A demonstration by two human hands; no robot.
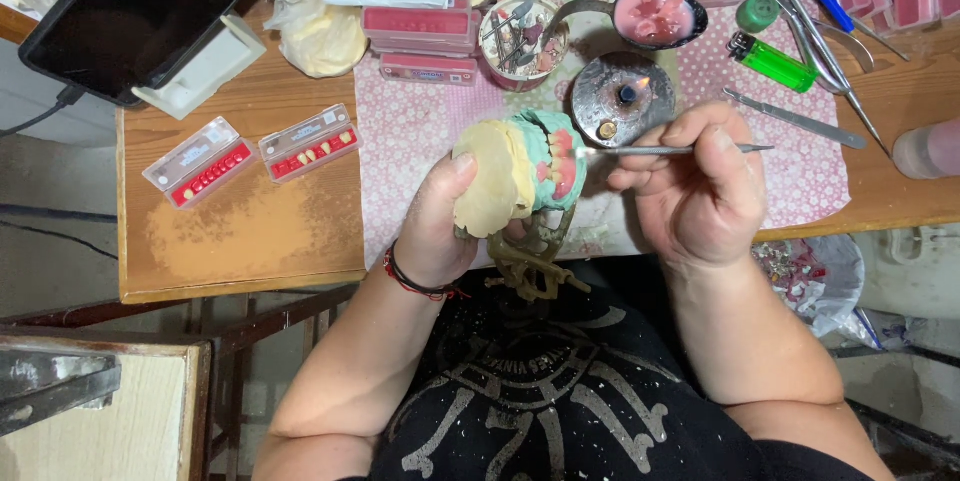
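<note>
While the left hand (440,216) is wrapping its fingers tight around a plaster jaw model (495,176) on a brass hinge frame (535,261), the right hand (700,191) is pinching a thin metal tool (680,150) between thumb and fingers. The model is being held up just off the near edge of the wooden table (240,231), over the person's lap. The tool's tip is touching the pink wax and teeth (562,166) set in the green part of the model.

Some teeth are already sitting in the pink wax, so it looks like part of the work is done. I think the wax is being shaped around them now, and more smoothing looks to be waiting. How many teeth are missing is too small to tell.

A little burner (622,96) is glowing with a small flame on the dotted pink cloth (410,131), just behind the model. A bowl of pink wax (660,16) is sitting near the far edge. Two open trays of spare teeth (250,153) are lying near the left edge, with some teeth in them. A green lighter (772,59) and more metal tools (795,119) are lying toward the right edge.
</note>
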